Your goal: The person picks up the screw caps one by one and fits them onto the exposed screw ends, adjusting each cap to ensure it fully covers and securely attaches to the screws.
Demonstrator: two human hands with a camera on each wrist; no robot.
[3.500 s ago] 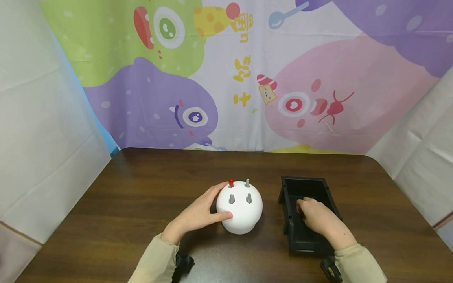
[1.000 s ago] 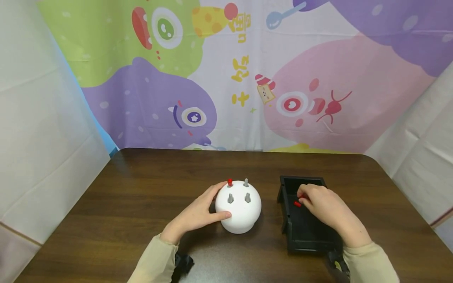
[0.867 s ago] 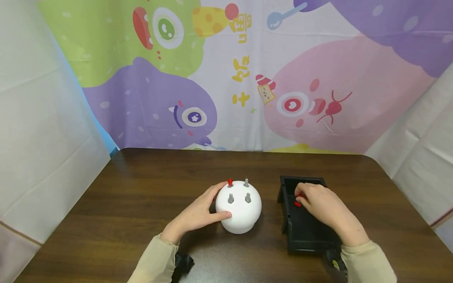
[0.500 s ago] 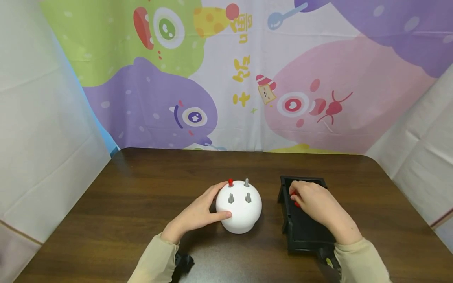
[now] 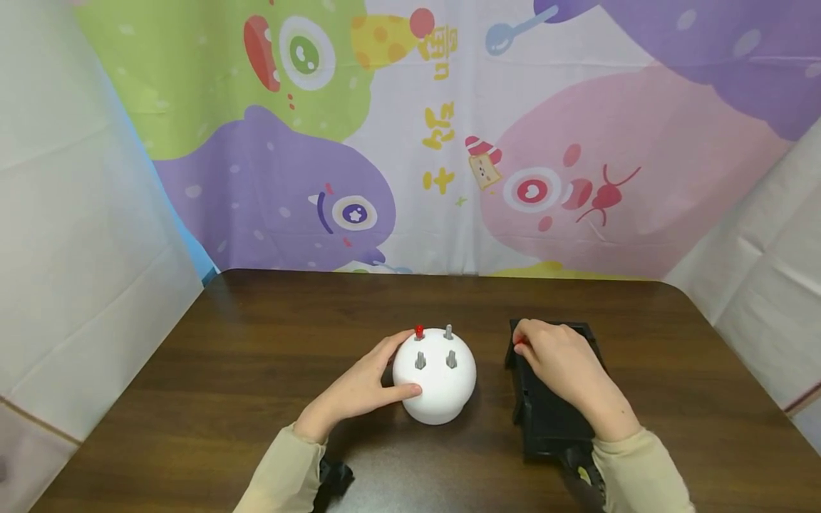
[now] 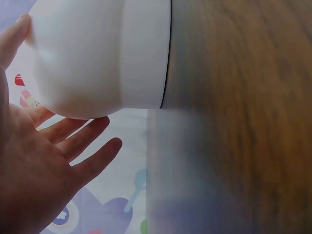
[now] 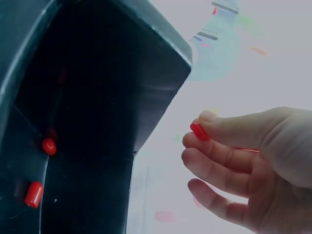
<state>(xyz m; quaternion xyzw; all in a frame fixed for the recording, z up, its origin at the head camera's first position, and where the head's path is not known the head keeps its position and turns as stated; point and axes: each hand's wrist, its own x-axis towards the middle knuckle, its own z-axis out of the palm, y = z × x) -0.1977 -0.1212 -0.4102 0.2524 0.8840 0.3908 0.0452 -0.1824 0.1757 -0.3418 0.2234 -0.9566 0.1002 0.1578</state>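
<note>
A white dome [image 5: 442, 402] stands on the table with toggle switches on its top. One of the rear switches wears a red cap [image 5: 420, 331]; the other rear switch [image 5: 448, 333] and the two front ones, such as the left front switch [image 5: 420, 361], show bare metal levers. My left hand [image 5: 359, 385] holds the dome's left side, thumb in front and fingers behind. Over the left rim of the black tray [image 5: 535, 445], my right hand [image 5: 564, 363] pinches a small red cap [image 7: 199, 131] between thumb and index finger.
Two more red caps, one round end-on [image 7: 48, 146] and one on its side [image 7: 34, 194], lie inside the tray in the right wrist view. A cartoon-printed curtain [image 5: 430, 235] hangs behind the brown table [image 5: 256, 342], with white cloth at both sides.
The right hand was down in the tray; it has picked up a red cap and moved left and up to the rim. The left hand and the dome stay in place.
</note>
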